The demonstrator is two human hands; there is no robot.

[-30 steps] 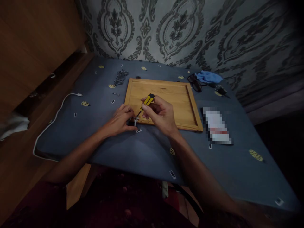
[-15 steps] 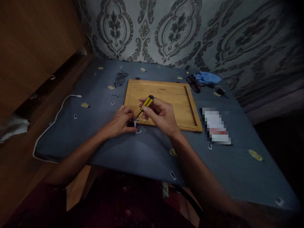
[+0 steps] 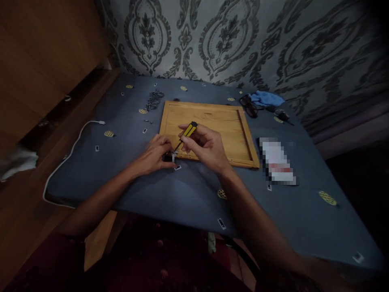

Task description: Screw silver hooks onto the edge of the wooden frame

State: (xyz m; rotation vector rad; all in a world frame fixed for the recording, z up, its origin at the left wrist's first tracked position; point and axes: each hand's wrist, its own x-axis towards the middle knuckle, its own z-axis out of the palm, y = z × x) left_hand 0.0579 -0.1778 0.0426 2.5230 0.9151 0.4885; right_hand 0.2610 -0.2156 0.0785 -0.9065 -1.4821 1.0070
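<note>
No lettering I can read from here.
Small black-and-white printed labels dot the blue-grey desk cloth, their marks too tiny to make out; on the pale flat object lying at the right, a reddish band and everything around it blur into blocks.

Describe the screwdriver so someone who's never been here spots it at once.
On the blue-grey table lies a framed wooden panel. Over its near-left part, the right hand holds the screwdriver, tip pointing down and left. Its yellow-and-black handle sets it apart from the plain wood.
</note>
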